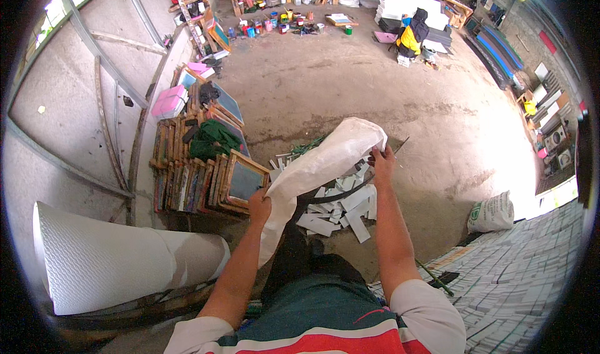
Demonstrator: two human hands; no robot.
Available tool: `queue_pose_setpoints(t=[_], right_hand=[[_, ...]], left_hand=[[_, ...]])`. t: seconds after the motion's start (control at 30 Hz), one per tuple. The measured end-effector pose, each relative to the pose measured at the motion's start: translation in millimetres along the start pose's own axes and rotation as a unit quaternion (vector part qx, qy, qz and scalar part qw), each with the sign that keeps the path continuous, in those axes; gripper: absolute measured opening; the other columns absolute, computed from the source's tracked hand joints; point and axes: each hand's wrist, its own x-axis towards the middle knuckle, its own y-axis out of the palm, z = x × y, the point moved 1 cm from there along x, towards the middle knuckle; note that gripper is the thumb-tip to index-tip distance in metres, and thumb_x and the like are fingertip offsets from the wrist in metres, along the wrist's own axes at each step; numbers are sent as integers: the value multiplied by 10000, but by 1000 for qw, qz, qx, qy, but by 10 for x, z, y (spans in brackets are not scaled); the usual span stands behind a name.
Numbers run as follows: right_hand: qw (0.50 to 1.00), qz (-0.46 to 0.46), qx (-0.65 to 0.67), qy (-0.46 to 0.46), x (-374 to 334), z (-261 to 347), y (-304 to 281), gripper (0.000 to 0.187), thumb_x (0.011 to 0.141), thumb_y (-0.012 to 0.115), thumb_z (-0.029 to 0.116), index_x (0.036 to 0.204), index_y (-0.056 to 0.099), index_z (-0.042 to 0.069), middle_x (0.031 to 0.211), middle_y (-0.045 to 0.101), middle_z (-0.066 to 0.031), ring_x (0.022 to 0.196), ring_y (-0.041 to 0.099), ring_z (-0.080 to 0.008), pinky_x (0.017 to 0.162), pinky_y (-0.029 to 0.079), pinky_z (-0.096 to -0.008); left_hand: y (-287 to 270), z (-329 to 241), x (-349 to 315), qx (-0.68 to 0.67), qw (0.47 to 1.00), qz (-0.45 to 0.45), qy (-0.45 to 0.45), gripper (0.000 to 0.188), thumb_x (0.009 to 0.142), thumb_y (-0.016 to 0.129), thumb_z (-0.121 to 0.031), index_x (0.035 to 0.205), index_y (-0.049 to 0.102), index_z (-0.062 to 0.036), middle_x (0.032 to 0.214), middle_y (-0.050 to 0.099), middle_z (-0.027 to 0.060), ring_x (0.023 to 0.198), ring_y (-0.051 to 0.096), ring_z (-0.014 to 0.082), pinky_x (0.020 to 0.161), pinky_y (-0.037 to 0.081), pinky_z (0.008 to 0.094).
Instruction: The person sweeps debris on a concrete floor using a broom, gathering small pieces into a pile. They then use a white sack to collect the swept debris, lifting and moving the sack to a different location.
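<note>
A long white sack (325, 157), limp and creased, stretches between my two hands in front of my body. My left hand (259, 205) is closed on its near left edge, and one end hangs down beside my left forearm. At the far right end, my right hand (382, 164) pinches the sack's rim with bent fingers. On the floor below lies a heap of white offcut strips (340, 210), partly hidden by the sack. A dark curved strip (340, 196) crosses the heap.
Wooden frames (206, 179) with a dark green cloth (214, 139) on top stand at left. Near them lies a big white textured roll (125, 260). A filled sack (492, 213) sits at right, beside stacked strips (525, 285). Paint pots (284, 26) and a crouching person (410, 36) are farther off.
</note>
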Motion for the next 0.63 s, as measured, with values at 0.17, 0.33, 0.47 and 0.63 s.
queue_pose_setpoints(t=[0.17,0.33,0.47,0.63], right_hand=[[995,81,22,-59,-61,345,64,471,868,722,166,1275,591,-30,1031,673,-116,917,647,-198,823,513,-332],[962,192,-144,-129,-239,31,477,254,825,727,74,1051,668,-26,935,675,-53,861,623,-142,799,504,-300],[904,369,-180,-125,-815,-306,745,243,749,767,63,943,666,-42,894,641,-64,892,613,-176,823,483,-313],[789,546,-189,-210,-1500,-191,1343,226,722,778,140,876,666,18,924,644,-157,939,645,-281,863,473,-416]], left_hand=[[76,39,-40,64,996,66,7,371,765,552,-13,1104,701,7,986,704,220,965,664,395,859,509,434],[129,498,161,0,968,240,-74,434,842,584,-200,1233,641,-24,1150,676,175,1075,630,332,927,483,421],[-160,-699,439,-288,895,202,-275,638,879,580,-462,1375,527,-63,1288,610,149,1184,560,312,976,439,446],[276,-244,994,-96,926,362,-47,829,875,566,-646,1529,350,-185,1539,396,91,1383,411,195,1007,376,626]])
